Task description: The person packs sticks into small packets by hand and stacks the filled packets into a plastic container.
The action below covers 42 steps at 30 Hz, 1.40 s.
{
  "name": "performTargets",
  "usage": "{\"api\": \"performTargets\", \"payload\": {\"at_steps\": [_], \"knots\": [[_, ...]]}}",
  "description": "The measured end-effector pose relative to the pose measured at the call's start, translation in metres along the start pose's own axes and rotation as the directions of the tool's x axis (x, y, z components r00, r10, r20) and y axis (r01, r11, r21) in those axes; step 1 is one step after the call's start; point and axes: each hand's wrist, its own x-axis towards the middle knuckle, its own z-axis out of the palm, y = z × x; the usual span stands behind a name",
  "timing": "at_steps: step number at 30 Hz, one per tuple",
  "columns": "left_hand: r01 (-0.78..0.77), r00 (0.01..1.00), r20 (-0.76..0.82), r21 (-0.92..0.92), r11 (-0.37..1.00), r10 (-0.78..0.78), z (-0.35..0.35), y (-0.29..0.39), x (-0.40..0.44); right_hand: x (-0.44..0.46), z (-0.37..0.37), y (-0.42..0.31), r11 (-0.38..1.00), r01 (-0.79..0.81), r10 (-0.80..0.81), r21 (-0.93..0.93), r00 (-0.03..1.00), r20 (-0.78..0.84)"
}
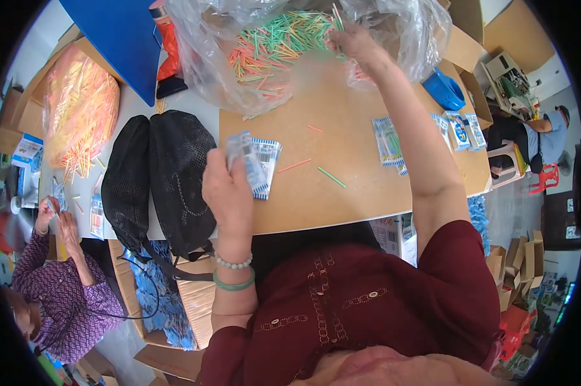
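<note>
My left hand [228,190] pinches a small blue-and-white plastic packet [242,152] above the table. Just right of it, more flat printed packets [266,164] lie on the brown board. My right hand [358,46] reaches into a large clear plastic bag [203,71], its fingers closed on a few thin coloured sticks [337,18] that point upward. Green, yellow and pink sticks [284,38] are heaped inside the bag. Loose on the board are a green stick [331,177] and a pink stick [295,165].
Black mesh bags [174,174] stand left of my left hand. Filled packets [387,141] and a blue basket [443,90] are at right. A co-worker [65,296] handles a packet at left, near another bag of sticks [81,106]. Another person [548,132] sits far right.
</note>
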Motion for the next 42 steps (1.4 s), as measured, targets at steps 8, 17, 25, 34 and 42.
{"api": "performTargets", "payload": {"at_steps": [8,17,25,34,42], "knots": [[0.238,0.965,0.261,-0.869,0.434,-0.008,-0.017,0.034,-0.005,-0.156,0.046,-0.027,0.872,0.074,-0.168,0.484,0.974,0.153],[-0.027,0.876,0.312,-0.729,0.684,0.367,0.059,0.073,-0.027,-0.218,0.097,0.003,0.884,0.405,-0.413,0.233,0.910,-0.014],[0.256,0.937,0.332,-0.864,0.434,0.109,0.032,0.063,-0.028,-0.217,0.091,0.000,0.674,0.106,-0.198,0.731,0.979,0.040],[0.414,0.899,0.439,-0.844,0.341,-0.007,0.020,0.067,-0.043,-0.220,0.091,0.005,0.757,0.172,-0.260,0.631,0.964,0.049],[0.399,0.905,0.424,-0.806,0.438,-0.044,0.022,0.040,-0.041,-0.223,0.085,0.006,0.793,0.157,-0.206,0.589,0.978,0.017]]}}
